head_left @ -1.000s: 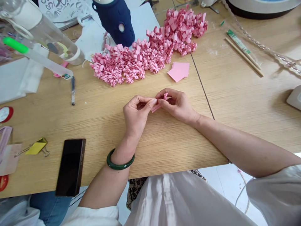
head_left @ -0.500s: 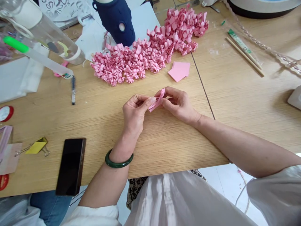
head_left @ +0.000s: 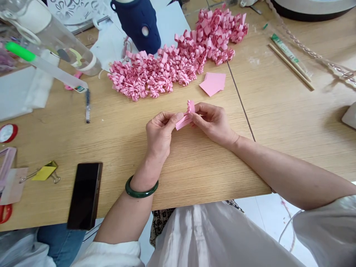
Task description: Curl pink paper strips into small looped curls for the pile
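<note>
A small pink paper piece (head_left: 183,121), cut into strips with curled loops along one side, is held between both hands. My left hand (head_left: 162,129) pinches its left end between thumb and fingers. My right hand (head_left: 213,122) pinches it at the curled part, thumb in front. Just beyond the hands lie flat pink paper squares (head_left: 213,83). Farther back is a long heap of pink curled paper (head_left: 155,72).
A dark blue bottle (head_left: 139,26) stands behind the heap. On the left are a clear bottle (head_left: 66,44), a green-capped tube (head_left: 52,68), a pen (head_left: 88,105), a binder clip (head_left: 46,172) and a phone (head_left: 84,195). Wooden sticks (head_left: 292,66) lie at right.
The curled part of the pink piece has turned more upright and shows more loops. My right hand has shifted slightly right; my left hand still pinches the other end.
</note>
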`<state>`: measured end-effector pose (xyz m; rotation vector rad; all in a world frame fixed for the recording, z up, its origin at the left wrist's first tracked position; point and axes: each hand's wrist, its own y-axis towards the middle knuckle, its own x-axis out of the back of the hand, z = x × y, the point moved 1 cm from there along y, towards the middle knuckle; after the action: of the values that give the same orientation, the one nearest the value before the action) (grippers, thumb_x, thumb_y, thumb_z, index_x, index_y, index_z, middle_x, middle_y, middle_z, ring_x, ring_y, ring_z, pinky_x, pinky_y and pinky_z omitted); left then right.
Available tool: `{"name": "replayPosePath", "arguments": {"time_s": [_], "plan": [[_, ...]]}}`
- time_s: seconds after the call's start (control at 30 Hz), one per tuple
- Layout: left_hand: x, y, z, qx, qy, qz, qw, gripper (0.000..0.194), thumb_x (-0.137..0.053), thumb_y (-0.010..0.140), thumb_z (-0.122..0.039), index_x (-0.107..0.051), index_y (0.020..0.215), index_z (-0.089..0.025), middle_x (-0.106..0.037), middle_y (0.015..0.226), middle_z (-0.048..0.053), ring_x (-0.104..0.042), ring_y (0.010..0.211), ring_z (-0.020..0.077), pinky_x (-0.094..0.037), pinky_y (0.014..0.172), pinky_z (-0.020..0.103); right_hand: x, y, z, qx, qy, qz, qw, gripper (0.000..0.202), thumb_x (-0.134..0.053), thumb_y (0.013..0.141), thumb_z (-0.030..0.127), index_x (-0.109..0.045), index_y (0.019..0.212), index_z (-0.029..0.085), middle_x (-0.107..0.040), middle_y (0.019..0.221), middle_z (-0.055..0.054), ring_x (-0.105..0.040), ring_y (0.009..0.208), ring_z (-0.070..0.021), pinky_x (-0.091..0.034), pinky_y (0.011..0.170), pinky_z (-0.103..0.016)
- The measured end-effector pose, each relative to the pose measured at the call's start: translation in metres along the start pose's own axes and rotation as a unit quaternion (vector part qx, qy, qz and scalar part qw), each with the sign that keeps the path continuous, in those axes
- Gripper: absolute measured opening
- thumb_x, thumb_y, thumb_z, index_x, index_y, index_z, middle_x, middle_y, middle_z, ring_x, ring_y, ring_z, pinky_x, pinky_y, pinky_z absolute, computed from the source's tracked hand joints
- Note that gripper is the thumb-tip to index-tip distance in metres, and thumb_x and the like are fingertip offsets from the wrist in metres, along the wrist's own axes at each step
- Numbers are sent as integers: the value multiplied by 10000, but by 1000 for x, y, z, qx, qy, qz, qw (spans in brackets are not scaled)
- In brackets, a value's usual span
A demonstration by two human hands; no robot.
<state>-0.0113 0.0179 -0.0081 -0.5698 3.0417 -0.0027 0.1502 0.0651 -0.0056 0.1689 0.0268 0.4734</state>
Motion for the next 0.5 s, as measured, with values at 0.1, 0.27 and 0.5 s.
{"name": "replayPosePath", "arguments": {"time_s": [0.1, 0.27, 0.5], "plan": [[0, 0, 2, -4, 2, -4, 1000, 456, -917, 714, -609, -683, 763, -220, -724, 772, 6, -700, 757, 164, -590, 753, 320, 0, 0, -1, -6, -4, 2, 1000, 548, -699, 900, 740, -624, 828, 202, -624, 810, -22, -587, 754, -145, -531, 674, -278], [-2, -1, -5, -1, -8, 22, 1000, 459, -851, 793, -667, -737, 844, -225, -770, 867, 36, -748, 819, 189, -617, 750, 319, 1, 2, 0, -26, 23, -3, 999, 558, -727, 868, 754, -609, 813, 211, -616, 772, -14, -563, 701, -140, -518, 641, -284], [1, -1, -9, -16, 3, 10, 1000, 392, -774, 890, -619, -828, 894, -231, -816, 943, 67, -784, 939, 233, -649, 816, 334, 2, 2, 0, -36, 35, -25, 998, 548, -758, 855, 736, -587, 788, 219, -596, 736, -5, -545, 671, -136, -506, 612, -277]]}}
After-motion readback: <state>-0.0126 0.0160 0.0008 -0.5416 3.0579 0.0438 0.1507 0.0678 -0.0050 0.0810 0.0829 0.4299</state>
